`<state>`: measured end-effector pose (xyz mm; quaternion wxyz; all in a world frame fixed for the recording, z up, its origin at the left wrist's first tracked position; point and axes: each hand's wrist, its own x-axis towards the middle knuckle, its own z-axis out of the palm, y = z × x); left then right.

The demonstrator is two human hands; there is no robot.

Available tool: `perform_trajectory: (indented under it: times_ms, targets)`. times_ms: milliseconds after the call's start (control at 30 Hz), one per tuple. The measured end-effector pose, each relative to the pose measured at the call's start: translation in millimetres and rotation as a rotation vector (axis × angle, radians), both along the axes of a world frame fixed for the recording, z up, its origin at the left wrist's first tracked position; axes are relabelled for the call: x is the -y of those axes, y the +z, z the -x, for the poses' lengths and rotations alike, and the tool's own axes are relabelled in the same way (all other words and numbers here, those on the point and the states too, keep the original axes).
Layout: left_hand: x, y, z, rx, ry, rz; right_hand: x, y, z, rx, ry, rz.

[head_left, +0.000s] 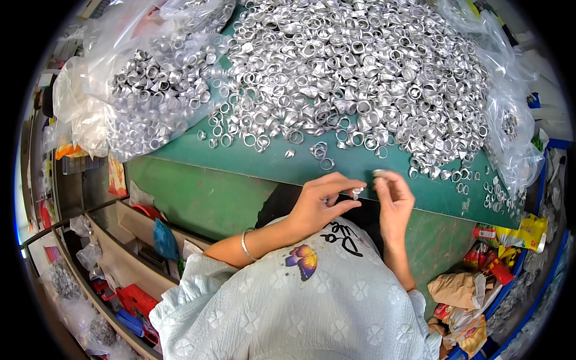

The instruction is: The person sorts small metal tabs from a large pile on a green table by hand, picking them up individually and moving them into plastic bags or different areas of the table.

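My left hand (321, 203) pinches a small silver ring (357, 193) between thumb and forefinger, just off the table's near edge. A bangle circles that wrist. Close beside it, my right hand (394, 198) is raised with thumb and fingers drawn together. Something small and pale shows at its fingertips, too small to name. Beyond both hands, a great heap of silver rings (354, 72) covers much of the green tabletop (252, 165). A few loose rings (326, 164) lie between the heap and my hands.
Clear plastic bags of rings (159, 114) stand at the left, and another plastic bag (510, 132) lies along the right. Drawers and shelves (126, 252) line the lower left. Snack packets (522, 234) and a brown paper bag (453, 290) sit at the lower right.
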<state>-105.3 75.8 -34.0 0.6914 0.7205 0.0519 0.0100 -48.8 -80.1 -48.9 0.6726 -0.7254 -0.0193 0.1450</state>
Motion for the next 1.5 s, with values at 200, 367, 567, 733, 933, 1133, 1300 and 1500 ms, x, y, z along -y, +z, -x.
perform_trajectory:
  times_ms: [200, 367, 567, 733, 933, 1133, 1300, 1500]
  targets:
    - [-4.4, 7.6, -0.8, -0.263, -0.014, 0.248, 1.3, -8.6, -35.1, 0.805, 0.017, 0.666]
    - [-6.3, 11.2, -0.5, -0.191, -0.023, 0.250, -1.0, -21.5, -36.7, 0.803, 0.047, 0.788]
    - [-8.9, 22.2, -2.4, -0.184, -0.002, 0.193, -0.2, 13.7, -11.1, 0.235, 0.146, 0.107]
    - [-5.9, 18.8, -2.3, -0.023, 0.027, 0.039, -2.7, 31.8, 3.6, -0.055, 0.297, -0.266]
    - [-6.5, 28.0, -4.0, -0.011, 0.004, -0.065, -5.0, 27.6, 3.8, -0.401, 0.268, -0.504]
    - [-7.0, 28.4, -6.2, 0.000, 0.001, -0.061, -6.8, 29.3, 5.2, -0.612, 0.214, -0.661]
    - [-8.9, 26.0, -10.0, -0.061, -0.022, 0.041, -7.6, 28.9, 4.3, -0.502, 0.184, -0.570]
    - [-10.6, 23.2, -12.8, -0.224, 0.009, 0.206, -0.6, 25.3, -11.3, -0.142, 0.063, -0.217]
